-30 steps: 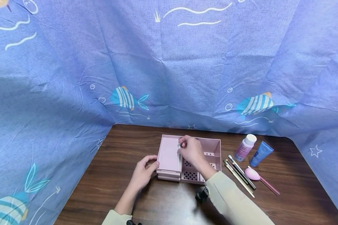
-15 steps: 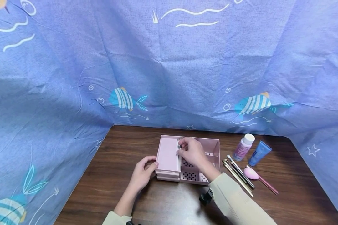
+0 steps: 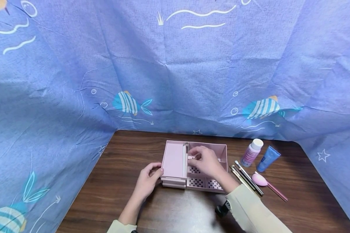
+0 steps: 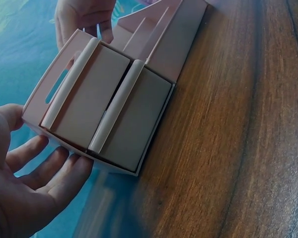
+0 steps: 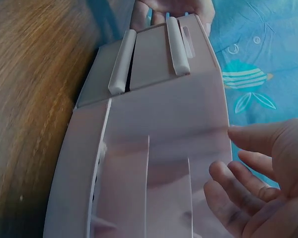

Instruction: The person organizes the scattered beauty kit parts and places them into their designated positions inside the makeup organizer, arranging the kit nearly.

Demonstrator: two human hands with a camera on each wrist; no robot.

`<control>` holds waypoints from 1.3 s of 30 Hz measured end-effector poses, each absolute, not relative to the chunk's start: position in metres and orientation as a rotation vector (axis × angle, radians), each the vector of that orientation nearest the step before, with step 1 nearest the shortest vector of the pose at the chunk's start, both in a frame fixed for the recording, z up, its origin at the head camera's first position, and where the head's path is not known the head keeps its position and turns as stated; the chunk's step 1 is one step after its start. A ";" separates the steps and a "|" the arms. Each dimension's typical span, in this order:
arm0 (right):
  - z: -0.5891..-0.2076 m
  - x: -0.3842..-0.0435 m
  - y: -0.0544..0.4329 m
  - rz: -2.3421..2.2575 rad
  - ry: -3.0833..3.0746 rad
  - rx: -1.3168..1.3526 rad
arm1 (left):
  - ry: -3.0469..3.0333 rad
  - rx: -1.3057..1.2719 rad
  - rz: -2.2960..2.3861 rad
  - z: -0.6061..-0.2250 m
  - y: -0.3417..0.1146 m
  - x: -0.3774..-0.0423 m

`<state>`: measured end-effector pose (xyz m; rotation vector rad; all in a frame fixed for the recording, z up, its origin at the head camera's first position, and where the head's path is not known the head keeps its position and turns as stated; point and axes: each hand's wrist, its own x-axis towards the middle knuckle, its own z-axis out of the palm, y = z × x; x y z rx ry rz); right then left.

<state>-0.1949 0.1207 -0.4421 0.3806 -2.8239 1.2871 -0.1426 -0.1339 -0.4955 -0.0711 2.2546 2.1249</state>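
Observation:
A pink desktop organizer stands on the table, with two drawers on its front left and open compartments on the right. A slim makeup brush, dark at its far end, lies in the narrow slot beside the flat top. My left hand rests against the organizer's left side, thumb at the top edge and fingertips on the wall. Over the open compartments hovers my right hand, fingers loosely bent with nothing between them; the right wrist view shows its fingers apart from one another.
Right of the organizer lie several makeup brushes, a pink makeup sponge and a brush with a pink handle. Behind them are a white-capped pink bottle and a blue tube. A blue fish-print cloth hangs behind the table.
My right hand has let go of the makeup brush at the slot and moved right, over the compartments. The brush now shows uncovered. My left hand stays at the organizer's side.

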 end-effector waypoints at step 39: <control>-0.461 -0.172 0.222 1.223 -2.731 0.219 | 2.269 -0.076 2.116 -0.496 -0.134 -0.143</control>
